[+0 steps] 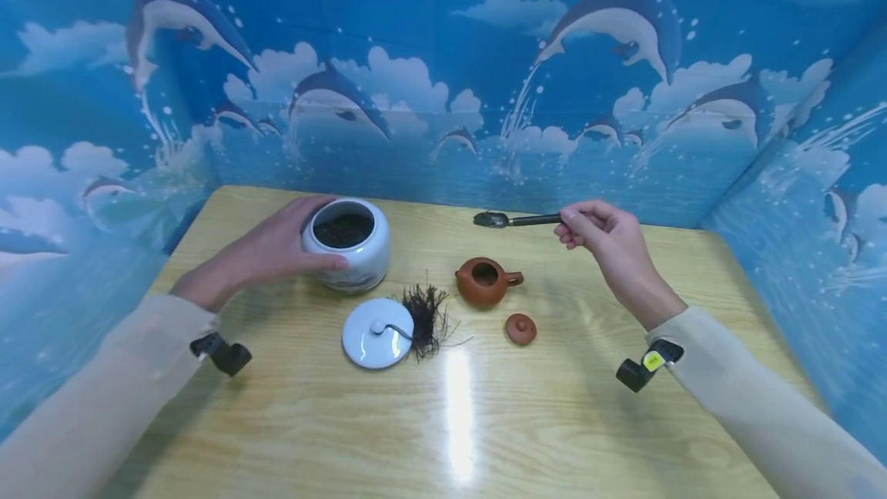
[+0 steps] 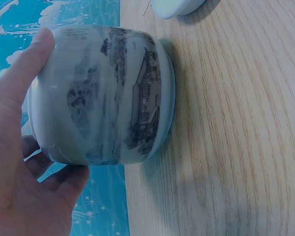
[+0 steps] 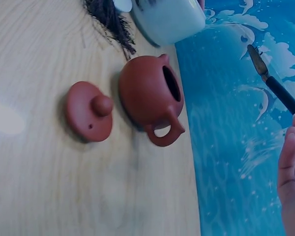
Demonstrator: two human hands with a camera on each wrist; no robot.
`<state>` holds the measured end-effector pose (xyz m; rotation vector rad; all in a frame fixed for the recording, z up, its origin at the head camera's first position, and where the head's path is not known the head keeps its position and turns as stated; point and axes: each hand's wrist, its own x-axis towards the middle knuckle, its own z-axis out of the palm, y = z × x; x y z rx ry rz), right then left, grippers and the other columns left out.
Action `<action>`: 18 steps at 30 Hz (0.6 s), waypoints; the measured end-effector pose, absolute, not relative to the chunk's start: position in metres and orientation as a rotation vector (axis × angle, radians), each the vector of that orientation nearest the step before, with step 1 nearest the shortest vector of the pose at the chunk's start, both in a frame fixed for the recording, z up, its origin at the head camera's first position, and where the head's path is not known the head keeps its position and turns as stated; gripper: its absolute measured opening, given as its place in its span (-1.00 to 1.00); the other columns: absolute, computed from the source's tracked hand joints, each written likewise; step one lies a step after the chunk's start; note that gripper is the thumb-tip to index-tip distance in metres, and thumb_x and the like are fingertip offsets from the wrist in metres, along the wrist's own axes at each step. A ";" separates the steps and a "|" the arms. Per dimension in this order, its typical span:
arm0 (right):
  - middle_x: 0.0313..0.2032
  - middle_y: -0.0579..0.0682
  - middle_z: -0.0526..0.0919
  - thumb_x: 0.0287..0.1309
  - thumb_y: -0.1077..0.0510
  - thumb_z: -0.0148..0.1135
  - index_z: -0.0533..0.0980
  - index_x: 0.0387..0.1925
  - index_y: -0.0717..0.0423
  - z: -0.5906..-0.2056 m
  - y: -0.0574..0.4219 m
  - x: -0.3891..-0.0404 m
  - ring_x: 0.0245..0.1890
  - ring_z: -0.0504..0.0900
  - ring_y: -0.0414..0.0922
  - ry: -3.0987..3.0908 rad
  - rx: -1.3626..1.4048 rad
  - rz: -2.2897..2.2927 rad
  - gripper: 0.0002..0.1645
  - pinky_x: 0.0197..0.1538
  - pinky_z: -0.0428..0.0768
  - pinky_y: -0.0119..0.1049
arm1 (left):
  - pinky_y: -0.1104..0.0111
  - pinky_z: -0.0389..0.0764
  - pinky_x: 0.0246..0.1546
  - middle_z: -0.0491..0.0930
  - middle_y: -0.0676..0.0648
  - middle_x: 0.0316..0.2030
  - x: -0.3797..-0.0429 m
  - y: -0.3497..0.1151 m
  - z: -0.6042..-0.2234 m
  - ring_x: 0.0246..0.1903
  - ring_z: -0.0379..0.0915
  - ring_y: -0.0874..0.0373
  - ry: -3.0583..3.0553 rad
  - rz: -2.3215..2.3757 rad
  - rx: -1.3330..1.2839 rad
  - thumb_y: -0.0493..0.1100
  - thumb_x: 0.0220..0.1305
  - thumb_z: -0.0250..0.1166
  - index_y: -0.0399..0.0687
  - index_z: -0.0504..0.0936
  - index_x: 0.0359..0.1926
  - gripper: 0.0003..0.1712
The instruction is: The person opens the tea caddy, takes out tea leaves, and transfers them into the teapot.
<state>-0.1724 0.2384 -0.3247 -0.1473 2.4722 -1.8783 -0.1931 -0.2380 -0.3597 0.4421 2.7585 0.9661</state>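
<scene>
My left hand (image 1: 294,241) grips the side of a white porcelain jar (image 1: 367,264), fingers behind it and thumb across its front. Dark loose contents show through the jar's open mouth. In the left wrist view the jar (image 2: 103,98) carries a grey painted landscape. My right hand (image 1: 606,241) pinches the dark handle of a small tea scoop (image 1: 527,219), held level in the air with dark bits in its bowl. Below and left of that hand stands a reddish-brown clay teapot (image 1: 481,291) with its top uncovered. Its lid (image 1: 520,329) lies knob up on the table.
A white jar lid (image 1: 370,345) lies in front of the jar. Beside it is a tangled heap of dark thin strands (image 1: 426,318), one strand crossing the lid. All stand on a pale wooden table (image 1: 333,430), with a blue dolphin-print curtain (image 1: 443,60) behind and at both sides.
</scene>
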 end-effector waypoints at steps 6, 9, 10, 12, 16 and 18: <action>-0.17 -0.14 0.83 0.59 -0.11 0.28 0.56 0.18 0.30 -0.334 0.248 -0.164 -0.19 0.76 -0.26 2.531 -0.136 -1.795 -0.47 -0.09 0.78 -0.45 | -0.36 0.24 0.60 0.23 -0.22 0.64 -0.193 -0.239 -0.361 0.62 0.17 -0.28 2.756 0.966 0.440 0.44 0.09 0.63 0.02 0.17 0.71 0.37; -0.17 -0.17 0.83 0.61 -0.10 0.26 0.56 0.19 0.32 -0.340 0.252 -0.163 -0.19 0.76 -0.27 2.549 -0.127 -1.756 -0.46 -0.09 0.78 -0.44 | -0.37 0.24 0.59 0.23 -0.23 0.65 -0.193 -0.239 -0.361 0.62 0.17 -0.28 2.758 0.961 0.440 0.45 0.09 0.63 0.03 0.16 0.72 0.37; -0.18 -0.17 0.83 0.61 -0.10 0.26 0.56 0.19 0.32 -0.341 0.253 -0.162 -0.20 0.77 -0.27 2.554 -0.121 -1.743 -0.46 -0.09 0.78 -0.44 | -0.37 0.24 0.59 0.23 -0.23 0.64 -0.193 -0.239 -0.361 0.62 0.17 -0.28 2.759 0.960 0.440 0.45 0.08 0.63 0.02 0.16 0.72 0.37; -0.18 -0.16 0.82 0.60 -0.10 0.26 0.56 0.19 0.33 -0.345 0.254 -0.162 -0.21 0.77 -0.28 2.559 -0.110 -1.727 -0.45 -0.11 0.78 -0.44 | -0.37 0.24 0.59 0.24 -0.23 0.64 -0.193 -0.239 -0.361 0.62 0.17 -0.28 2.758 0.963 0.441 0.45 0.08 0.63 0.03 0.17 0.71 0.37; -0.21 -0.20 0.81 0.60 -0.11 0.27 0.57 0.18 0.32 -0.352 0.256 -0.159 -0.23 0.76 -0.28 2.582 -0.091 -1.668 -0.46 -0.09 0.80 -0.39 | -0.38 0.24 0.59 0.22 -0.24 0.65 -0.193 -0.239 -0.360 0.62 0.16 -0.29 2.760 0.957 0.437 0.44 0.08 0.63 0.01 0.16 0.72 0.38; -0.23 -0.22 0.81 0.61 -0.11 0.26 0.59 0.17 0.32 -0.355 0.256 -0.158 -0.23 0.76 -0.26 2.601 -0.099 -1.633 -0.47 -0.08 0.80 -0.36 | -0.39 0.23 0.59 0.21 -0.24 0.66 -0.193 -0.239 -0.360 0.63 0.15 -0.30 2.761 0.950 0.431 0.45 0.08 0.63 0.01 0.15 0.72 0.38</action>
